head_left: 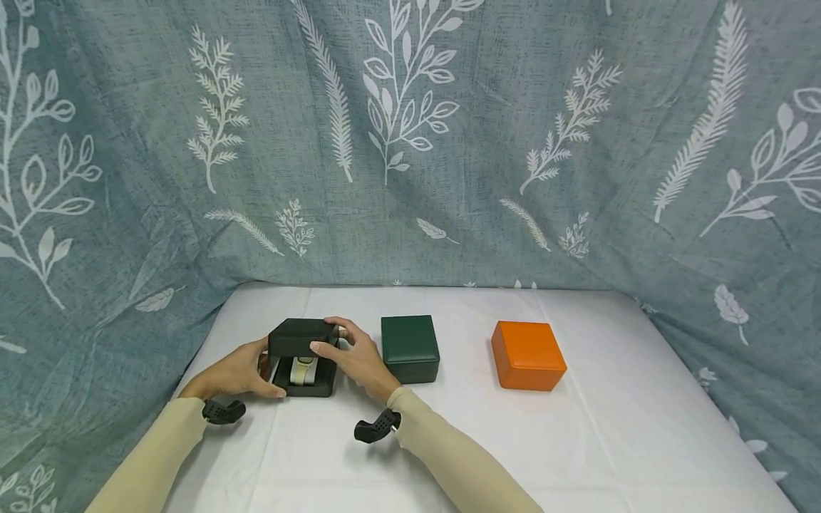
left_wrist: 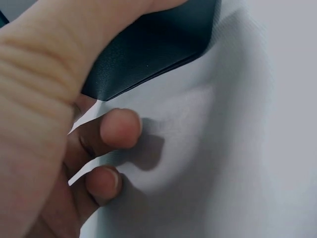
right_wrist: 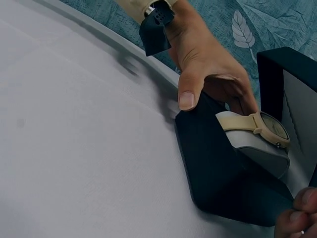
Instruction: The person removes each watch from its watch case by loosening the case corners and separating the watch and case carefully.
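A black watch box sits at the left of the table, its lid [head_left: 296, 340] raised over the base [head_left: 311, 391]. Inside, a pale cream-strapped watch [right_wrist: 271, 131] is wrapped round a light cushion [right_wrist: 265, 157]. My left hand [head_left: 234, 372] grips the base at its left side, thumb at the front corner. In the left wrist view, two curled fingertips hang apart from the box. My right hand [head_left: 364, 365] holds the lid at its right end, thumb on the front and fingers toward the back. The lid's grey lining shows in the right wrist view.
A dark green box [head_left: 410, 349] stands just right of my right hand, and an orange box [head_left: 529, 356] farther right; both are closed. White cloth [head_left: 462, 442] covers the table. A teal leaf-patterned curtain [head_left: 474, 214] hangs behind and at the sides.
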A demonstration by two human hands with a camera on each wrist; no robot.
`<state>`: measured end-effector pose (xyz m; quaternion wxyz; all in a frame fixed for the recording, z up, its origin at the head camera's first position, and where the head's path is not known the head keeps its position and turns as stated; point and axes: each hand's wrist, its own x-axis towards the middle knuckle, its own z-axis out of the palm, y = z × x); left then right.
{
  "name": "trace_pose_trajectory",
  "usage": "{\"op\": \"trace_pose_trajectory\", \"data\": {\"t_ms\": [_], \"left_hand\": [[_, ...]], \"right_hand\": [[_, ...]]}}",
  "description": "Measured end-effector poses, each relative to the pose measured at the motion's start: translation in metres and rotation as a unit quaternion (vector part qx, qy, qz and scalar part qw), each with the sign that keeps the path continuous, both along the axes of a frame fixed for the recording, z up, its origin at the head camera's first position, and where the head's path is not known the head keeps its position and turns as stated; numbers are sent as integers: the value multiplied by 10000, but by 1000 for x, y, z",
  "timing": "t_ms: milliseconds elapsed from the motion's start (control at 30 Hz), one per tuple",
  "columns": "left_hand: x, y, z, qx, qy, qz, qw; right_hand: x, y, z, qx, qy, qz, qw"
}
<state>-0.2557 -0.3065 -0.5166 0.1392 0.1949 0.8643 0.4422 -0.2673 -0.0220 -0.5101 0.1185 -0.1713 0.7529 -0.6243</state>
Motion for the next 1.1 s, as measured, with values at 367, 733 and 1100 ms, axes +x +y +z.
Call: {"op": "trace_pose_trajectory", "data": {"t_ms": [367, 733, 1100], "left_hand": [[1, 1, 2, -1, -61, 10, 10000], [2, 3, 1, -20, -55, -29, 10000], [1, 0, 1, -130, -138, -76, 9998]], "right_hand": [[-2, -3, 5, 114, -160, -225, 9996], [-7, -7, 12, 100, -347, -489, 9982], [-11, -12, 21, 369, -571, -583, 9960]]}}
